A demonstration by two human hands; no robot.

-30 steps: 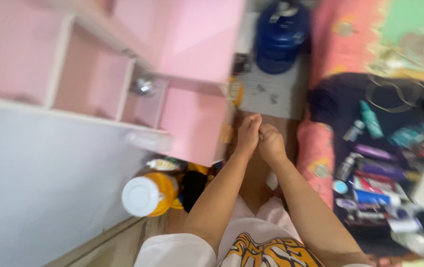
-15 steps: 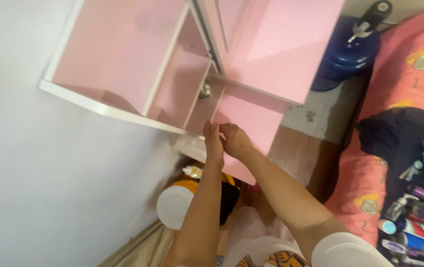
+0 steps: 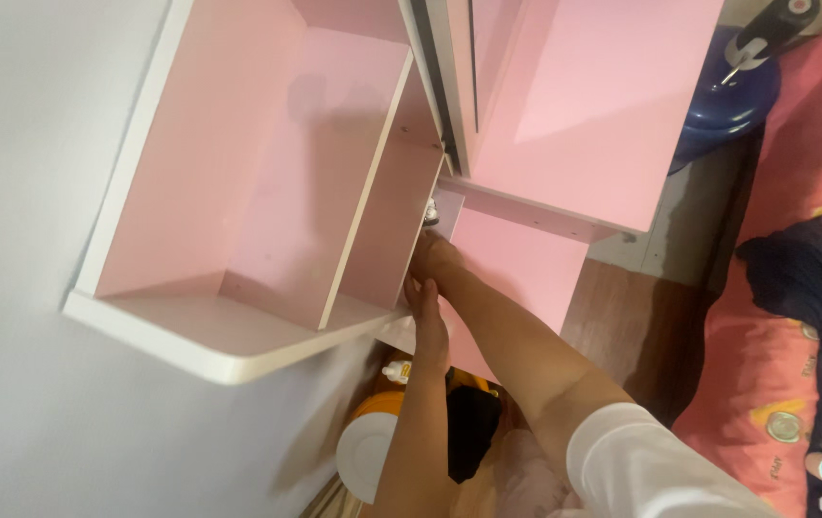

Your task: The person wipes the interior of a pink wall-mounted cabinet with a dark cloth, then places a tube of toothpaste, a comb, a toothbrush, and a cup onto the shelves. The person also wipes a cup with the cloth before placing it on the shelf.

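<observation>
Pink panels make up the wall-mounted shelf unit (image 3: 267, 192), whose white front edge juts out from the pale wall (image 3: 37, 384). Both bare hands reach to the narrow compartment beside a closed pink cabinet door (image 3: 603, 105). The right hand (image 3: 432, 254) stretches toward a small shiny metal fitting (image 3: 430, 213) at the compartment's back; whether its fingers grip it cannot be told. The left hand (image 3: 427, 321) lies against the shelf's lower edge, fingers extended, holding nothing visible. Below sits an orange container with a white lid (image 3: 368, 451). A blue water jug (image 3: 732, 86) stands beside the pink bedding (image 3: 795, 336).
</observation>
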